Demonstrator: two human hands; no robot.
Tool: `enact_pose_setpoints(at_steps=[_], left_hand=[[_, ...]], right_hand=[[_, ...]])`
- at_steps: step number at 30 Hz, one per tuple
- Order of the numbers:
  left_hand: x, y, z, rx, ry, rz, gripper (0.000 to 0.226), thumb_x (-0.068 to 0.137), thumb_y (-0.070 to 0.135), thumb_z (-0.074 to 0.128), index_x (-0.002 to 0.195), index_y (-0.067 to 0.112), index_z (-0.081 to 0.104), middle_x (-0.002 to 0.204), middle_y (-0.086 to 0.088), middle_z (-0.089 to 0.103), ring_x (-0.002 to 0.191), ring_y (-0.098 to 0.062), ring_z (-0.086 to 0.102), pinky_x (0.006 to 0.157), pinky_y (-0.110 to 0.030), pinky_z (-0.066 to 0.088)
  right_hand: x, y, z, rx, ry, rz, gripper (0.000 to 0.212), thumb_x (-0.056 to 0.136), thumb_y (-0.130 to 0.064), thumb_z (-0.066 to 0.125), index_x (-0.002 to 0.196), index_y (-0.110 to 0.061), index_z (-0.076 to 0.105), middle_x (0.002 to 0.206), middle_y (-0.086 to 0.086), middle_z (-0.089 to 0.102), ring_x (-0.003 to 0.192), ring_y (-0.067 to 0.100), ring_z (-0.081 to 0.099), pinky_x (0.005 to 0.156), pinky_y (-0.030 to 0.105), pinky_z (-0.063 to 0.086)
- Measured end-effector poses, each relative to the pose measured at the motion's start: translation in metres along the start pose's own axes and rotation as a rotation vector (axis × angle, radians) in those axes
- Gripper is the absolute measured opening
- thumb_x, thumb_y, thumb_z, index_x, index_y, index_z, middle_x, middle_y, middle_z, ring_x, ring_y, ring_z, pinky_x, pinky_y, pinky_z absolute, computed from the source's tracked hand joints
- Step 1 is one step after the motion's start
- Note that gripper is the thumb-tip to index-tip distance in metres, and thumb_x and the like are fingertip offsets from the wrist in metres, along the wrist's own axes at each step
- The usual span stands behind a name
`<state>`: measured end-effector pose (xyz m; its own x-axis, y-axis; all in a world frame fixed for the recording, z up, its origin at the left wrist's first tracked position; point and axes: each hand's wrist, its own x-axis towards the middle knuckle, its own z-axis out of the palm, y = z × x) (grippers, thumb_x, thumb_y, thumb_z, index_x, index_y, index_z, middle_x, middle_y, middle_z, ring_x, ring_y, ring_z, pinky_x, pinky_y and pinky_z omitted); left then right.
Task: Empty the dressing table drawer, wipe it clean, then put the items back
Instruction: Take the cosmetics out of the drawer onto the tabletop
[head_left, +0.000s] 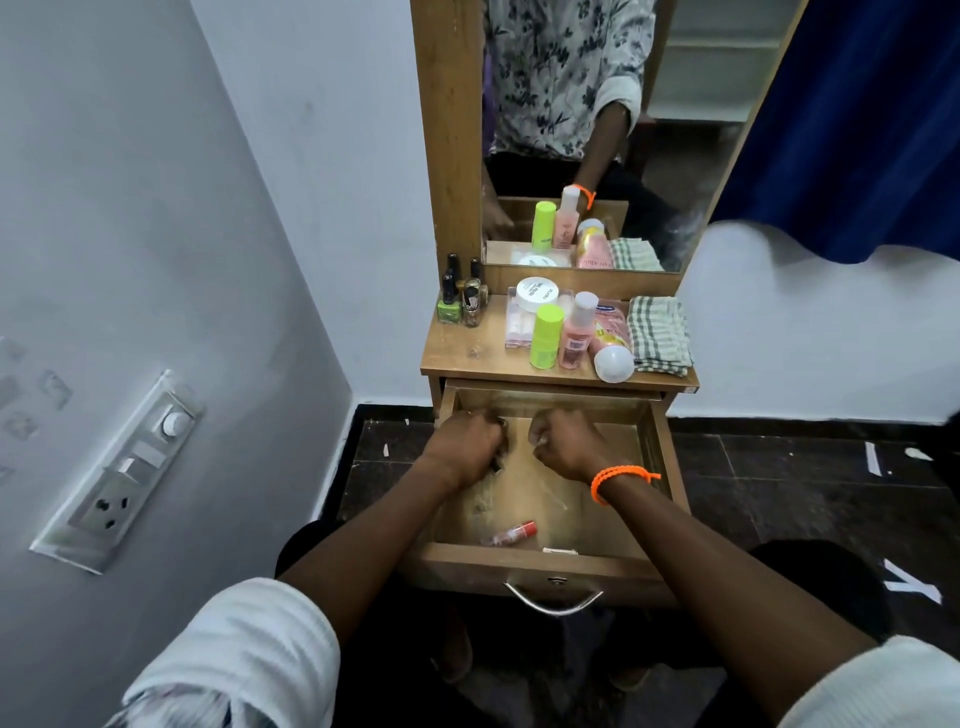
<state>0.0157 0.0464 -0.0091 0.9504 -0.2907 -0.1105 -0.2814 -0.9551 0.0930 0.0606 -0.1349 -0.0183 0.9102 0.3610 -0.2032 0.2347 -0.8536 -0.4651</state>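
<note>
Drawer pulled fully out under the table, at 6 o'clock from the mirror. Emptying mostly done, by the look of it: on the table now a green bottle, a pink bottle, a white jar, a clear box, a lying lotion bottle and, at 9 o'clock from these, some nail polish bottles. At 3 o'clock, a folded checked cloth, not yet taken up, so wiping probably not begun.

Still in the drawer: a small red-capped tube near the front wall at 6 o'clock, and beside it a white piece, too small to identify. Also something transparent on the bottom, perhaps a plastic sheet.

Left hand and right hand both deep at the back of the drawer, at 12 o'clock, fingers curled into fists. Left one closed around something dark, not identifiable; right one perhaps pinching the transparent thing, cannot tell for sure.

Left to do, probably: take out the last things, wipe, put all back.
</note>
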Motion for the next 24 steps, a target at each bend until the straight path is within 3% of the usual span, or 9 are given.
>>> enact_pose_setpoints(at_steps=[7, 11, 16, 20, 24], left_hand=[[0.006, -0.002, 0.005, 0.080, 0.014, 0.044, 0.031, 0.099, 0.027, 0.059, 0.124, 0.013, 0.072, 0.136, -0.014, 0.063, 0.129, -0.029, 0.057, 0.110, -0.036, 0.042], [0.007, -0.005, 0.004, 0.083, 0.009, 0.091, 0.029, 0.095, 0.031, 0.064, 0.118, 0.020, 0.076, 0.135, -0.009, 0.063, 0.133, -0.026, 0.053, 0.114, -0.036, 0.039], [0.003, -0.015, -0.008, 0.026, 0.160, 0.104, 0.026, 0.093, 0.021, 0.062, 0.117, 0.021, 0.073, 0.124, -0.001, 0.069, 0.127, -0.022, 0.051, 0.108, -0.039, 0.036], [-0.007, -0.027, -0.020, -0.151, 0.253, 0.032, 0.013, 0.088, 0.022, 0.072, 0.100, 0.018, 0.071, 0.107, -0.004, 0.071, 0.108, -0.025, 0.056, 0.086, -0.036, 0.044], [-0.016, -0.043, -0.028, -0.228, 0.286, -0.032, 0.012, 0.087, 0.025, 0.075, 0.097, 0.018, 0.072, 0.100, -0.003, 0.072, 0.102, -0.023, 0.057, 0.079, -0.035, 0.045]], right_hand=[[0.002, 0.002, 0.001, 0.033, 0.000, -0.017, 0.013, 0.075, -0.016, 0.060, 0.073, -0.028, 0.064, 0.084, -0.005, 0.070, 0.081, 0.018, 0.065, 0.077, 0.030, 0.056], [0.005, -0.004, -0.001, 0.038, 0.008, -0.037, 0.015, 0.078, -0.013, 0.059, 0.075, -0.027, 0.065, 0.083, -0.004, 0.070, 0.079, 0.018, 0.065, 0.076, 0.033, 0.057], [0.013, -0.017, -0.002, 0.056, 0.076, -0.040, 0.016, 0.074, -0.017, 0.053, 0.068, -0.029, 0.061, 0.078, -0.001, 0.071, 0.076, 0.024, 0.066, 0.071, 0.033, 0.056], [0.022, -0.036, 0.000, 0.084, 0.090, -0.048, 0.013, 0.073, -0.017, 0.054, 0.071, -0.023, 0.065, 0.074, 0.000, 0.070, 0.073, 0.024, 0.066, 0.068, 0.035, 0.056], [0.033, -0.053, 0.007, 0.062, 0.107, -0.063, 0.019, 0.074, -0.019, 0.054, 0.082, -0.024, 0.070, 0.087, 0.008, 0.073, 0.082, 0.032, 0.068, 0.069, 0.034, 0.056]])
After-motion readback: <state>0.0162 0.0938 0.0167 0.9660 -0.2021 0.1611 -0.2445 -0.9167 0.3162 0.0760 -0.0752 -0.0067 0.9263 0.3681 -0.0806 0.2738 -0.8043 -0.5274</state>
